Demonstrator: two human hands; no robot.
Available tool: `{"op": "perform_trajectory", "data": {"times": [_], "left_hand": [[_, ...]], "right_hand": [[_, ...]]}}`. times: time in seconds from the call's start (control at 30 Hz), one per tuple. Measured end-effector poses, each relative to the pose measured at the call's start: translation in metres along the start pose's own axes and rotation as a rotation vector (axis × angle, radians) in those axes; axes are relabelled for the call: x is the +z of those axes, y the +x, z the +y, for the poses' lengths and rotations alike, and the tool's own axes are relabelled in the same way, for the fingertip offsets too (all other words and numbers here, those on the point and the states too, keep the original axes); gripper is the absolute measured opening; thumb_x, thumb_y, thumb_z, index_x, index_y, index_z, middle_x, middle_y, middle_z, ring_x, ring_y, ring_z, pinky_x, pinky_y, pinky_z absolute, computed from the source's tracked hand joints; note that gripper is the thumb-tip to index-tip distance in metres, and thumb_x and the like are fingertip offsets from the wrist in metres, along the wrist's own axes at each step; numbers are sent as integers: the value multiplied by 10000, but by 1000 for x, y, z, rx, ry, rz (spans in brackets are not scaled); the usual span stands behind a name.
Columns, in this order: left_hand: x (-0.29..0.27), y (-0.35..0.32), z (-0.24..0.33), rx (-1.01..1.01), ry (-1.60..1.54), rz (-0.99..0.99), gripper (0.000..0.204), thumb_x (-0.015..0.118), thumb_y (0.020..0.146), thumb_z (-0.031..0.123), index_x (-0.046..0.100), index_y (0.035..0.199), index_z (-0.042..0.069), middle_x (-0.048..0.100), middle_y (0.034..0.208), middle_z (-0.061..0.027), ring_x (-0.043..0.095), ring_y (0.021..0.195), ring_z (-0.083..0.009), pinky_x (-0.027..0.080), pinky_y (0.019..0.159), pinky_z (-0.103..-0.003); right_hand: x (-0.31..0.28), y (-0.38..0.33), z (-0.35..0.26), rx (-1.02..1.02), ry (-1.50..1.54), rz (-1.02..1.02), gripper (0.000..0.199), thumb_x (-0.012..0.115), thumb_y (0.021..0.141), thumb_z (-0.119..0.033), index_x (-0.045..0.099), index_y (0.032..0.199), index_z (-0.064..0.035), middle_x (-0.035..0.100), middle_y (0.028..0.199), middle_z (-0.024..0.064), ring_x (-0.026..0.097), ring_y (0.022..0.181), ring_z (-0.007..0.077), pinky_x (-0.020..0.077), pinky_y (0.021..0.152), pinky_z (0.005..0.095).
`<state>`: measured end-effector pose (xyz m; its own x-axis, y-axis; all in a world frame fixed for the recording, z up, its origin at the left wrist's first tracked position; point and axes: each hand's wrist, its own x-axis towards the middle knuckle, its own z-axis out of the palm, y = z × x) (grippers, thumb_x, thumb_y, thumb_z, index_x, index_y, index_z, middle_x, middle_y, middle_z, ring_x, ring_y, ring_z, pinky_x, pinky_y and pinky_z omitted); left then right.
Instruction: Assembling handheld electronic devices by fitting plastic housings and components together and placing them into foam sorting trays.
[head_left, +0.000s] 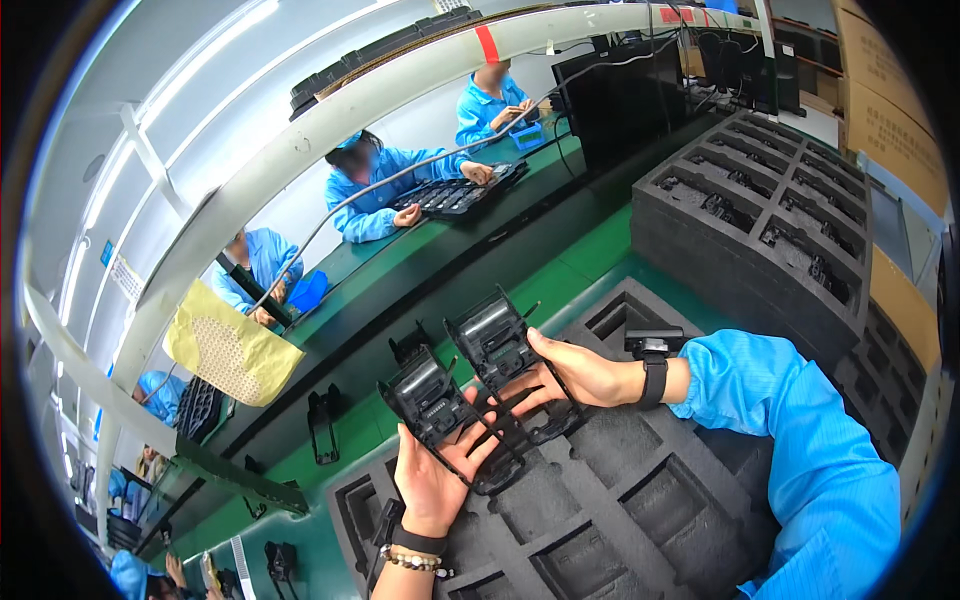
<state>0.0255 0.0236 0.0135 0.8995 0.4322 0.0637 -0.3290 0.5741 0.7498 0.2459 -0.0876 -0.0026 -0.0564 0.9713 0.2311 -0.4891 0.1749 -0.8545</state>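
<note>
A yellow perforated sheet [232, 350] hangs at the left, above the green counter [322, 535]. Next, the left hand [428, 488], banded at the wrist, grips a black plastic housing [422, 395] with a looped frame. Just beside it, the right hand [585, 373] grips a matching black housing [492, 340]. Both are held above a grey foam tray [692, 545] with recesses. At the far right stand stacked foam trays [740, 285], the top one's compartments holding black parts [720, 207].
</note>
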Motion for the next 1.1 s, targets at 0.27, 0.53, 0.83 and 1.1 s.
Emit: {"op": "perform_trajectory", "data": {"times": [0.27,0.53,0.83,1.1], "left_hand": [[-6,-2,-4,-4,-12,-56,711,331,980,607,367,1463,87,398,1484,-163,425,1317,-396,377,1082,-542],[-5,0,-3,-34,36,-76,645,301,1006,571,407,1437,104,470,1442,-124,425,1334,-351,393,1075,-526],[-14,-2,-5,-46,23,-26,622,286,1013,562,444,1409,109,507,1396,-167,468,1304,-332,422,1059,-508],[-15,-3,-6,-24,-23,-30,616,332,1004,565,494,1364,93,551,1347,-147,501,1261,-310,389,1077,-515]], "right_hand": [[11,-3,0,4,-26,-37,648,206,1035,-531,340,1459,-59,511,1395,153,555,1232,285,484,1006,431],[7,-2,0,51,-72,-7,661,211,1029,-547,398,1430,-55,524,1384,140,557,1227,269,509,974,410],[4,-3,0,113,-104,23,680,175,1033,-539,459,1383,-29,536,1359,151,551,1215,279,513,951,414],[0,-3,1,101,-113,-6,660,239,1023,-565,454,1391,-60,578,1313,126,575,1192,236,520,933,381]]}}
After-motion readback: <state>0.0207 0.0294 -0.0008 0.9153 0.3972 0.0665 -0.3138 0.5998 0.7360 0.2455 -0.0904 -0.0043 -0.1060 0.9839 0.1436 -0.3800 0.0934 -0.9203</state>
